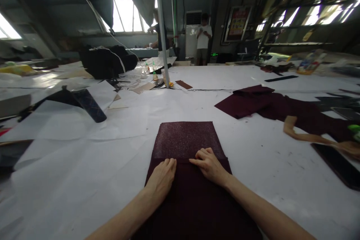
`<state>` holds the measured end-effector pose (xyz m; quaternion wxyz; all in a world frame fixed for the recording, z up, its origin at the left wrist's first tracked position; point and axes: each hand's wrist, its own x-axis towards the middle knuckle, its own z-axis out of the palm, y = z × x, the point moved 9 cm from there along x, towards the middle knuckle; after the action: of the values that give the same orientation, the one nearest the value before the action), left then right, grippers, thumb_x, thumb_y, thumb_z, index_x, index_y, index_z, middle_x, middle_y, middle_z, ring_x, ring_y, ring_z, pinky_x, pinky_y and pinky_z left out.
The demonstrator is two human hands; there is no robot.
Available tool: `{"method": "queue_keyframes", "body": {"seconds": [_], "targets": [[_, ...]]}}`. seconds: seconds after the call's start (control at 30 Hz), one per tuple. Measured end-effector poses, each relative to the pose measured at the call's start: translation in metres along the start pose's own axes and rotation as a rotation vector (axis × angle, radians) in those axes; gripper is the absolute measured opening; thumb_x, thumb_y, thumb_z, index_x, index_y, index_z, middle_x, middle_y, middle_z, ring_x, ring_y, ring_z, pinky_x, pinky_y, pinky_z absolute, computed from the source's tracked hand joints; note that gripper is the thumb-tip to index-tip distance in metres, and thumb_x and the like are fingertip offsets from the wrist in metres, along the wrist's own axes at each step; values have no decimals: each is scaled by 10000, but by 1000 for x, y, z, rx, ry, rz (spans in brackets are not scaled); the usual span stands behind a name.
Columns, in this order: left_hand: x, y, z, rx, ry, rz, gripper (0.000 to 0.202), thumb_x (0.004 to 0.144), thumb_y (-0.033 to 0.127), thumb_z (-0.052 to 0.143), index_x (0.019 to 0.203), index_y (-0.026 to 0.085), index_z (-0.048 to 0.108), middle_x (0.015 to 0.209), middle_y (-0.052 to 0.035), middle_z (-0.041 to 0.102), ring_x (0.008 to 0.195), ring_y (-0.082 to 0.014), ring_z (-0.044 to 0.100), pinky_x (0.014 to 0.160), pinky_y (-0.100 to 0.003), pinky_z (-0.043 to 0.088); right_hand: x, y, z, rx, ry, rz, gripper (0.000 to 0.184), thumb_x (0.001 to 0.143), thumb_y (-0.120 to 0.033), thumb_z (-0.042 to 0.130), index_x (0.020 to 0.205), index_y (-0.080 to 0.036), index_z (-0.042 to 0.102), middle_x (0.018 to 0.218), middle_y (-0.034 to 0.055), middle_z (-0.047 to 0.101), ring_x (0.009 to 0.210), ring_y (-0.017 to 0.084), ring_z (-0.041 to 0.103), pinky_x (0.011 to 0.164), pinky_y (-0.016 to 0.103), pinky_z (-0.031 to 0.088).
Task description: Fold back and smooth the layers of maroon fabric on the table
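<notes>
A dark maroon fabric panel [188,206] lies lengthwise in front of me on the white-covered table. Its far end shows a speckled, lighter patch [187,138], and a folded edge runs across just below that. My left hand [164,174] has its fingers pressed together on this edge, left of the middle. To the right, my right hand [209,165] grips the same edge, its index finger pointing along the fold and the others curled. The fingertips of both hands are partly hidden.
More maroon cloth [261,101] lies crumpled at the right, near a tan strip [303,135] and a black phone [337,165]. White paper sheets [81,120] spread on the left. A metal pole [161,26] rises ahead. Two people stand at the back.
</notes>
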<state>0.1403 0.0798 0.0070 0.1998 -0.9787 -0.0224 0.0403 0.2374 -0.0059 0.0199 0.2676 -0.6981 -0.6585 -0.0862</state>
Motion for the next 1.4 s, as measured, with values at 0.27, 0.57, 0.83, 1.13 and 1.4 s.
{"method": "queue_keyframes", "body": {"seconds": [0.27,0.57,0.83,1.13,1.4], "targets": [[16,20,-16,-36,-38,48,553,826,3,383,1370,102,423,1084,-130,569,948,-238,553,816,-362,502,-23,17,-12,-71,-36,-2,283,950,-148,432,1133,-247,623,899,50,541,860,173,450,809,363,283],[38,47,-27,-54,-41,79,588,836,8,382,1403,164,384,1018,-110,575,896,-238,563,759,-372,515,-44,30,-27,-124,-37,2,299,928,-124,418,1125,-240,612,880,42,527,853,175,433,818,362,290],[53,67,-29,-61,-1,91,634,864,33,398,1453,237,281,973,-91,566,836,-231,568,672,-349,513,-59,40,-39,-163,-53,-7,319,931,-120,394,1163,-213,591,896,59,527,862,183,430,812,350,305],[65,84,-36,-41,28,138,522,875,55,415,1394,103,381,1025,-112,552,898,-230,546,731,-362,505,-74,44,-45,-286,-111,-39,287,953,-161,410,1202,-189,549,900,62,540,853,193,433,803,345,332],[73,97,-42,-41,56,129,588,873,70,446,1422,251,340,958,-87,536,821,-221,547,666,-334,475,-91,48,-58,-383,-130,-55,294,956,-147,438,1237,-157,522,911,65,572,870,195,455,829,351,351]]}}
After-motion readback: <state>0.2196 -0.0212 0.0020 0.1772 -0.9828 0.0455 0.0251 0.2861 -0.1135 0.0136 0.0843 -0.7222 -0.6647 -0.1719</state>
